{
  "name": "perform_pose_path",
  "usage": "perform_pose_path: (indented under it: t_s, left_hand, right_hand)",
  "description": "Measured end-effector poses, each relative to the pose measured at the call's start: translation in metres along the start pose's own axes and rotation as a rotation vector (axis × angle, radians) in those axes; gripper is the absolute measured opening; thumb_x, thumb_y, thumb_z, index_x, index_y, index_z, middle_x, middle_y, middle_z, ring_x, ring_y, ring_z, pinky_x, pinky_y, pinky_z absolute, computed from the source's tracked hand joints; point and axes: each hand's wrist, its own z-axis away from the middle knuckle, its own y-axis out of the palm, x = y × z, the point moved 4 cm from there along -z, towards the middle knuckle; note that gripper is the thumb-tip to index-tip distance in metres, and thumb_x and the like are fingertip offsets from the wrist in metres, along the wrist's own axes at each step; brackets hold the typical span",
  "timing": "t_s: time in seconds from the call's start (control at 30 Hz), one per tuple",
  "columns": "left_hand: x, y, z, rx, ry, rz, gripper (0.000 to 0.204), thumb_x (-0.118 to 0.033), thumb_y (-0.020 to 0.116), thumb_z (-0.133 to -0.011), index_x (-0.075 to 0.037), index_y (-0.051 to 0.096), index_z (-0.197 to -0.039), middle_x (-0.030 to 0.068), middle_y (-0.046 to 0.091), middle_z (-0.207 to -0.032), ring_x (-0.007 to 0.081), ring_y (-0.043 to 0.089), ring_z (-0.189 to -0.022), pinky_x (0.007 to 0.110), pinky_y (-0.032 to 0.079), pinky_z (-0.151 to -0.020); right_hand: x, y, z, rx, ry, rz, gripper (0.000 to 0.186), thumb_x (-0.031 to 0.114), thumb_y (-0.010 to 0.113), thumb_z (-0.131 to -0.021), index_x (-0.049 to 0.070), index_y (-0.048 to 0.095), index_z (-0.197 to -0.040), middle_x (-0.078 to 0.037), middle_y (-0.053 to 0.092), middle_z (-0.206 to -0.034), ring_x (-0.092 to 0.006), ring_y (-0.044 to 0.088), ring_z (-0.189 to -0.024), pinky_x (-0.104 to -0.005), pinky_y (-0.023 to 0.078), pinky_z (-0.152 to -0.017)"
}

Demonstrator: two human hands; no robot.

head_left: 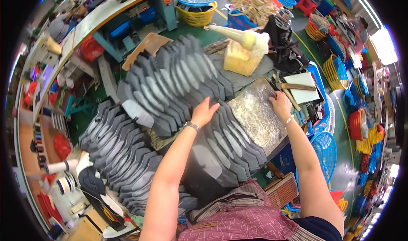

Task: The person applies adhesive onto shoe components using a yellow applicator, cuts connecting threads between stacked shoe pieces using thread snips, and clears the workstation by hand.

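Grey pieces [163, 92] fan across the desk [203, 186] in 3 overlapping rows! Beside the nearest row, the mottled board [257, 113]; beyond that, the yellowish block [242, 59]. Wooden-handled hammer [298, 86] by the board's far corner. Left hand [205, 112] over the pieces where 2 rows meet, grip open, thumb out! Right hand [280, 106] at the board's right edge, fingers curled; whether that grip holds anything, I can't tell.
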Motion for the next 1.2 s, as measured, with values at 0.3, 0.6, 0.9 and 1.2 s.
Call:
perform_pose_path:
  t_s: [0.3,0.6,0.9,1.2]
  left_hand:
    - [-0.067,-0.017,0.054,-0.394,0.605,-0.150,0.015,-0.018,0.066,-0.079,-0.007,0.057,-0.085,0.0100,0.059,-0.074,0.0292,0.058,-0.062,0.037,0.047,-0.054]
    - [-0.140,-0.079,0.175,-0.680,0.736,-0.117,0.017,-0.015,0.070,-0.070,-0.009,0.061,-0.082,0.0026,0.062,-0.074,0.0216,0.060,-0.061,0.030,0.046,-0.052]
    - [0.018,-0.283,0.320,-1.435,-0.141,0.237,0.023,-0.024,0.048,-0.095,-0.005,0.049,-0.082,-0.0012,0.045,-0.075,0.0091,0.038,-0.070,0.024,0.036,-0.065]
    - [0.253,-0.368,0.323,-1.112,-0.549,0.860,0.075,-0.052,0.047,-0.089,0.010,0.037,-0.128,0.0158,0.041,-0.136,0.0265,0.042,-0.121,0.036,0.031,-0.102]
  right_hand:
    - [-0.012,0.004,-0.020,0.175,0.031,0.100,0.046,0.034,0.070,-0.070,0.005,0.055,-0.102,-0.016,0.062,-0.095,-0.0341,0.060,-0.090,-0.0433,0.048,-0.073]
    - [-0.037,0.027,-0.037,0.383,-0.007,-0.025,0.053,0.043,0.073,-0.066,0.001,0.061,-0.097,-0.015,0.066,-0.089,-0.0280,0.063,-0.086,-0.0378,0.047,-0.073]
    - [-0.078,0.000,0.002,0.481,0.049,-0.475,0.042,0.030,0.070,-0.074,-0.003,0.058,-0.097,-0.005,0.058,-0.080,-0.0147,0.054,-0.070,-0.0308,0.045,-0.062]
    - [-0.159,-0.139,0.172,0.378,0.525,-0.844,0.022,0.018,0.061,-0.085,0.006,0.053,-0.102,0.007,0.042,-0.062,-0.0024,0.031,-0.039,-0.0213,0.025,-0.035]
